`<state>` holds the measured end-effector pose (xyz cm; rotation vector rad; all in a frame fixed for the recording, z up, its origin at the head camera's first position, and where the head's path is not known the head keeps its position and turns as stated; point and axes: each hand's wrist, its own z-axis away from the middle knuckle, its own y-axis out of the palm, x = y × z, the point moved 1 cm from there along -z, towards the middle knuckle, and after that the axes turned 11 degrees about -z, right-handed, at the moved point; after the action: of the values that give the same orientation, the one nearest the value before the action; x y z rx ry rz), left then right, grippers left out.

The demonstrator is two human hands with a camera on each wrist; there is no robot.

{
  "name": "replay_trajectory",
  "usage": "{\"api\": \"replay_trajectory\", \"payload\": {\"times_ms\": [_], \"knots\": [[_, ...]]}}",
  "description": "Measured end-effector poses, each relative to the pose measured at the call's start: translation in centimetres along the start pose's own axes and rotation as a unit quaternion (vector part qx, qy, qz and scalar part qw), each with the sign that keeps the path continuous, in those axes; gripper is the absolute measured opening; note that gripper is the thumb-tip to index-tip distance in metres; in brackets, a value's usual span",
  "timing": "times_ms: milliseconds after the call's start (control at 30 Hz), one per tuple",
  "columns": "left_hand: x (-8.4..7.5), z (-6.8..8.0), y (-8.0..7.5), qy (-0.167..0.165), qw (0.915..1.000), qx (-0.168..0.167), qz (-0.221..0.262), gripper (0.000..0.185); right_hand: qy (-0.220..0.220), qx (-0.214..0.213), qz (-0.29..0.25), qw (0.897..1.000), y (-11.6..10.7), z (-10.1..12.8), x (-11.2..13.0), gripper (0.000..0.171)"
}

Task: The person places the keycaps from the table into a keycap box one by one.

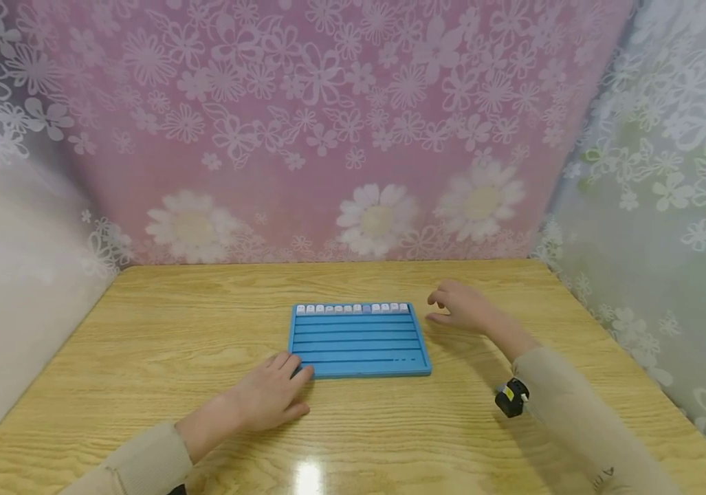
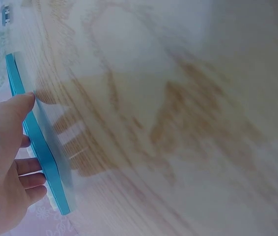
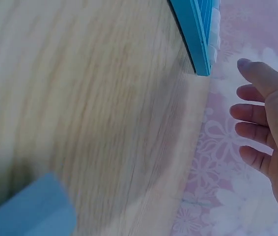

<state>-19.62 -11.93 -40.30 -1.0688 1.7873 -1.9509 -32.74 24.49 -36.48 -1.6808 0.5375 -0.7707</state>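
Observation:
A blue keyboard-shaped tray (image 1: 355,344) lies on the wooden table, with a row of keycaps (image 1: 328,309) along its far edge, mostly white and one lavender. Its lower rows hold no keycaps. My left hand (image 1: 272,392) rests at the tray's near left corner; its fingers (image 2: 31,179) lie against the blue edge, with the thumb by the near side. My right hand (image 1: 460,307) hovers just off the tray's far right corner, fingers loosely bent with nothing between them. In the right wrist view, the thumb (image 3: 264,76) stands apart from the other fingers.
The wooden table (image 1: 173,309) meets a pink flowered curtain (image 1: 328,137) at the back. Pale flowered cloth (image 1: 680,172) hangs along the right side. A small black device (image 1: 511,397) sits at the right sleeve's cuff.

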Motion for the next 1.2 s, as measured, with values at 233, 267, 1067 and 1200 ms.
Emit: {"api": "replay_trajectory", "payload": {"times_ms": [233,267,1067,1200], "knots": [[0.0,-0.2,0.0,0.005,0.9999,-0.008,-0.01,0.054,0.015,-0.04,-0.012,0.999,-1.1,3.6,0.2,0.032],[0.0,-0.3,0.0,0.005,0.9999,-0.008,-0.011,0.054,0.017,-0.046,-0.011,0.999,-1.3,4.1,0.2,0.031],[-0.5,-0.2,-0.3,0.001,1.0,0.004,0.006,0.055,-0.01,-0.143,0.141,0.98,-1.4,16.8,0.0,0.05],[-0.5,-0.2,-0.1,0.001,1.0,0.002,0.007,0.054,-0.021,-0.141,0.126,0.982,-1.3,18.2,-0.3,0.053]]}}
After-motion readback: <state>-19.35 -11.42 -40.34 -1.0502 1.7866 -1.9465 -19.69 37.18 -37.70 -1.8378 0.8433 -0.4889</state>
